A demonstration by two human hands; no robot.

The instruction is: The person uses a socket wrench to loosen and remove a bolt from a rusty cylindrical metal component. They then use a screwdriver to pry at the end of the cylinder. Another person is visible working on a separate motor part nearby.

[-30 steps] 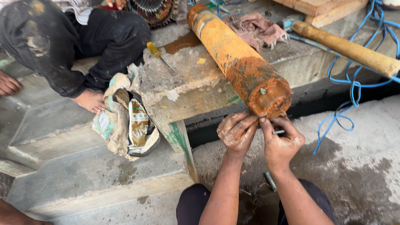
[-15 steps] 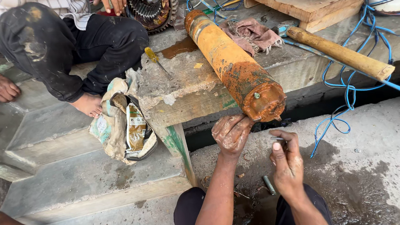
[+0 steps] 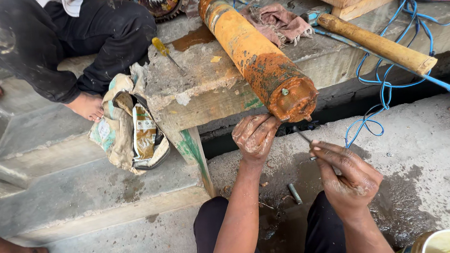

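Fingers (image 3: pixel 322 148) of the right hand (image 3: pixel 349 178) pinch one thin metal rod (image 3: pixel 303 135), its tip slanting up toward the rusty end face of the single orange cylinder (image 3: pixel 260 58); the rod lies between thumb and forefinger, just below that face. The left hand (image 3: pixel 255 134) curls closed under the cylinder's near end, fingertips touching its lower rim. One small bolt (image 3: pixel 294 193) lies on the wet concrete between the person's knees. The cylinder rests aslant on the bench (image 3: pixel 195 91), its rusty end overhanging the near edge. On the bench's left part lies one yellow-handled screwdriver (image 3: pixel 164 49), at its far edge one pink rag (image 3: pixel 278 23), and toward the right edge one wooden handle (image 3: pixel 378 45) among blue wires (image 3: pixel 390 90). One crumpled bag (image 3: pixel 127 129) hangs off the bench's left corner
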